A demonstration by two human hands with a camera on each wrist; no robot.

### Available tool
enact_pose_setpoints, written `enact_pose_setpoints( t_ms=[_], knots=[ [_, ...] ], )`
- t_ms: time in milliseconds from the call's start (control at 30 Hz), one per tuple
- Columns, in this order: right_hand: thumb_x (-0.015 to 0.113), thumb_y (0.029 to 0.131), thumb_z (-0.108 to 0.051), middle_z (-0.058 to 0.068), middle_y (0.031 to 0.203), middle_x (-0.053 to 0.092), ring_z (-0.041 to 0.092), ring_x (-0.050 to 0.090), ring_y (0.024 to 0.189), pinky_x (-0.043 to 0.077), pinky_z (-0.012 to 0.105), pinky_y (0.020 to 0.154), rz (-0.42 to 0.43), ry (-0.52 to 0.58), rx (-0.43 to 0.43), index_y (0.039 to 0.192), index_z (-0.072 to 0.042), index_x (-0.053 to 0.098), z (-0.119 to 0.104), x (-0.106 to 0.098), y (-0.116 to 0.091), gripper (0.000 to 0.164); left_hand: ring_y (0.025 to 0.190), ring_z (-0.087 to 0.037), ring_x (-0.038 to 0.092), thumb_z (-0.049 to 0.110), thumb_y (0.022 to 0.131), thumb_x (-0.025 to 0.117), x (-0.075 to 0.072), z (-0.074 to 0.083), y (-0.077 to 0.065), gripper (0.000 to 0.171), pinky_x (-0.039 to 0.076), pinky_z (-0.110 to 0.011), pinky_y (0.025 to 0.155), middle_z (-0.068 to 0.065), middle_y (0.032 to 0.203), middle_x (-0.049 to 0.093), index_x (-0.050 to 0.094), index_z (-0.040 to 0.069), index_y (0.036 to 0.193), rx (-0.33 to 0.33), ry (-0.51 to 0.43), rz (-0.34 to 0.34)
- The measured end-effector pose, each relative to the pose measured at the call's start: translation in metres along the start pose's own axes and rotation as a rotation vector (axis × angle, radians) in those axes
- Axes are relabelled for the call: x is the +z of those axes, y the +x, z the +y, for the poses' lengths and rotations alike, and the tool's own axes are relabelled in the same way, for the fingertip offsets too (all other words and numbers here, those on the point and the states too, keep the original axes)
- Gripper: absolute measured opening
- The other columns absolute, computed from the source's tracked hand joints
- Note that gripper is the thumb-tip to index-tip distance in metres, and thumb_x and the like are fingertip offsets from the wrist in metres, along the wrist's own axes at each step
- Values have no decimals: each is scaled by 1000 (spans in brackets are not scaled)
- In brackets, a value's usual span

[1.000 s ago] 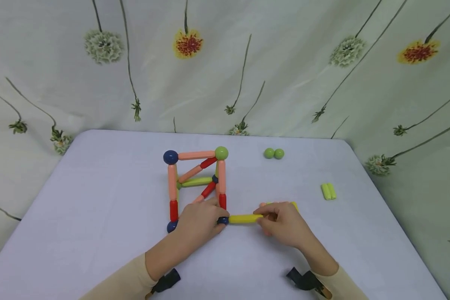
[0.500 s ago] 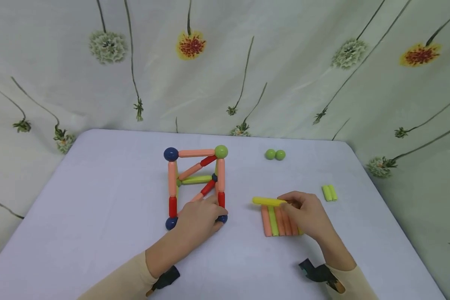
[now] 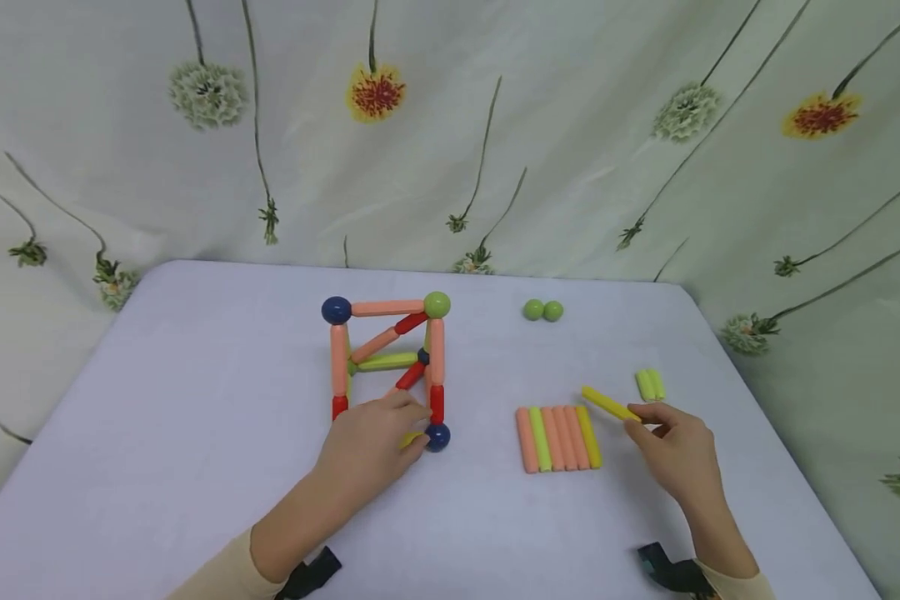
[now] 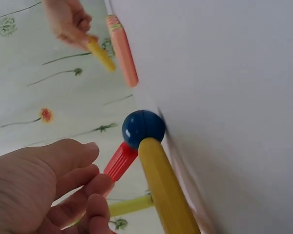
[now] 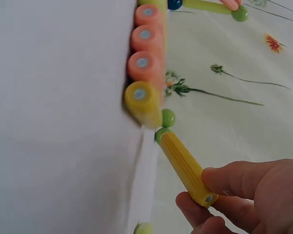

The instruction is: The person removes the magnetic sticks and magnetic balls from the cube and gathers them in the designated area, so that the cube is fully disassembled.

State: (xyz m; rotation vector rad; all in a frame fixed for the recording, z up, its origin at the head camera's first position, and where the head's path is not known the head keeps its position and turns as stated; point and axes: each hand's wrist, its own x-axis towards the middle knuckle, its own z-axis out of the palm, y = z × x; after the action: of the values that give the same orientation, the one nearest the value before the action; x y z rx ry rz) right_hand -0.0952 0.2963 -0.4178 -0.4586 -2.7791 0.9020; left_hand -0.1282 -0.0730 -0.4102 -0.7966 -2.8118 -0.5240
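My right hand (image 3: 678, 450) pinches one end of a yellow magnetic rod (image 5: 185, 168) between thumb and fingers, raised off the table. At centre-left stands a frame of magnetic rods and balls, with a blue ball (image 3: 337, 310) and a green ball (image 3: 437, 305) at its top corners. Around its near lower side is my left hand (image 3: 371, 446), hiding part of it. In the left wrist view, the fingers are loosely bent beside a red rod (image 4: 121, 161), with no clear grip. Close by, another yellow rod (image 4: 166, 187) joins a blue ball (image 4: 143, 129).
A row of salmon, green and yellow rods (image 3: 558, 439) lies right of the frame. Two green balls (image 3: 543, 310) sit at the back, and two short green rods (image 3: 650, 385) at the right. A flowered cloth (image 3: 570, 125) hangs behind the white table (image 3: 217, 375).
My right hand has carried its yellow rod away from the frame's lower corner, rightward past the rod row. The left hand has shifted slightly left, uncovering the blue corner ball.
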Motion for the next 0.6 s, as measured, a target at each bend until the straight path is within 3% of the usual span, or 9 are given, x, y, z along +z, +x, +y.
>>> enact_pose_setpoints(
  t_ms=[100,233,400,600],
  knots=[
    [69,87,-18,12,98,69,21,54,67,44,29,49,-9,-76,30,112,-5,71,11,-1,-2,28,76,-10,67,25,74,85,-10,-3,-2,32,50,-20,57,4,98,69,76,17,103,5,5,56],
    [69,86,-20,12,94,70,22,60,74,46,32,55,-99,-138,22,109,-3,69,17,-1,-4,28,71,-10,66,24,74,84,-22,-5,-3,31,44,-17,51,4,96,70,76,16,103,9,-8,110],
    [70,83,-25,8,89,69,22,63,78,49,36,60,-234,-170,7,103,-4,65,17,4,-4,29,68,-9,62,24,75,84,-31,-5,-6,31,40,-15,50,3,94,69,76,15,103,-14,-27,96],
    [73,81,-31,4,85,66,19,60,73,48,36,58,-301,-190,8,105,-5,62,15,8,-5,37,70,-10,62,23,75,84,-36,-8,-8,31,46,-19,54,3,96,69,75,15,103,-47,-35,79]
  ],
)
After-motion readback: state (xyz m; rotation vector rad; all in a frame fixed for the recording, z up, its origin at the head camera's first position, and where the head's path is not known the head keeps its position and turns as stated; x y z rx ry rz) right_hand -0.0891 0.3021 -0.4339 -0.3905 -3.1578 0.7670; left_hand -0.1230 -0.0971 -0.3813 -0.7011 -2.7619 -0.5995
